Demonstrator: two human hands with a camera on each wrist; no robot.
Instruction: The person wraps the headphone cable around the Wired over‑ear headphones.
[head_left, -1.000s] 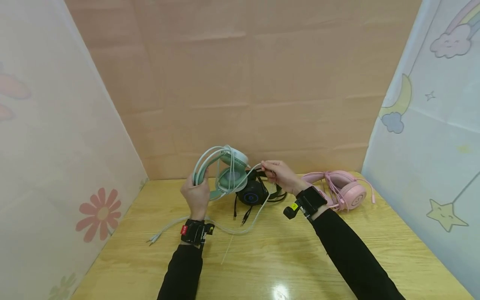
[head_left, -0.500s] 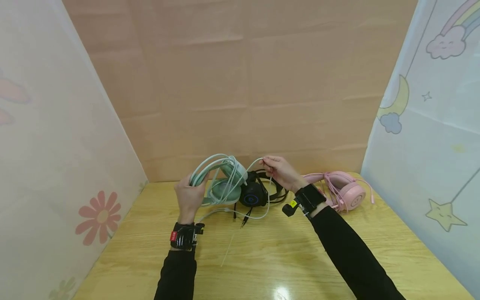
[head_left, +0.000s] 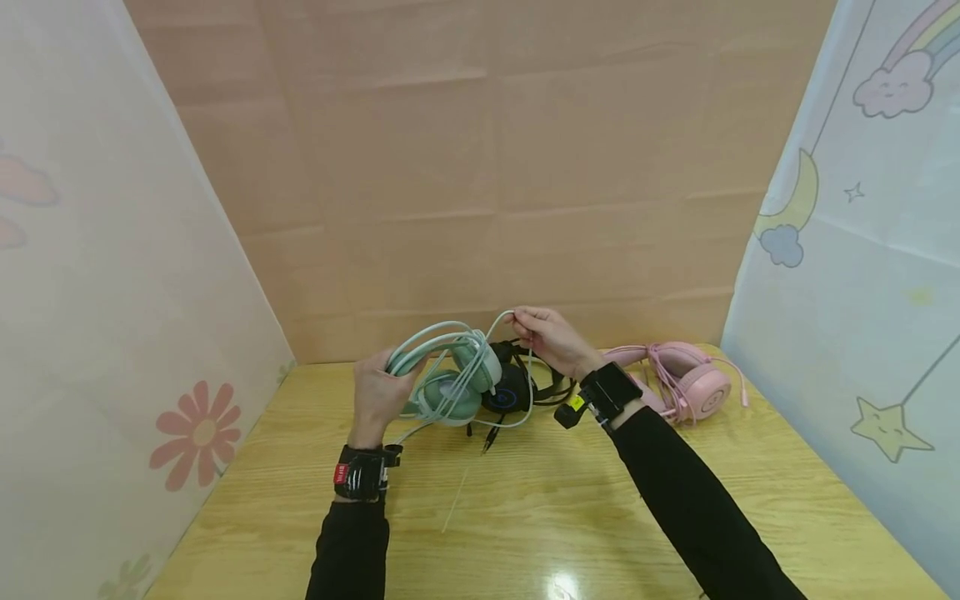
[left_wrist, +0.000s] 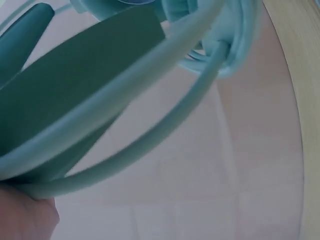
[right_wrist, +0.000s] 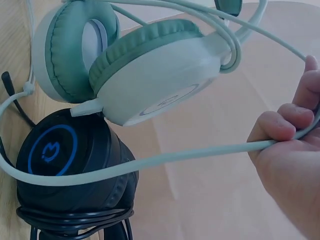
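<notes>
My left hand [head_left: 377, 395] grips the headband of a mint-green headset [head_left: 450, 398], held up off the table. Loops of its pale cable wrap around the earcups. A stretch of that cable [right_wrist: 210, 150] runs to my right hand [head_left: 553, 342], whose thumb and fingers pinch it, level with the top of the headset. In the right wrist view the two earcups [right_wrist: 160, 75] show green cushions and pale shells, with a short microphone stub. Only a bit of my left hand [left_wrist: 25, 215] appears in the left wrist view, below the headband [left_wrist: 80, 85].
Behind the green headset, a black headset [head_left: 508, 390] with a blue logo and bundled cable lies on the wooden table [head_left: 525, 517]. A pink headset [head_left: 690, 379], cable wound around it, lies at the right. A thin pale strip [head_left: 454, 500] lies in front. Paper walls surround the table.
The headset has tilted and come lower, with more cable wound around its earcups. My right hand has moved slightly left and up with the cable. The cable's loose end was drawn off the left tabletop.
</notes>
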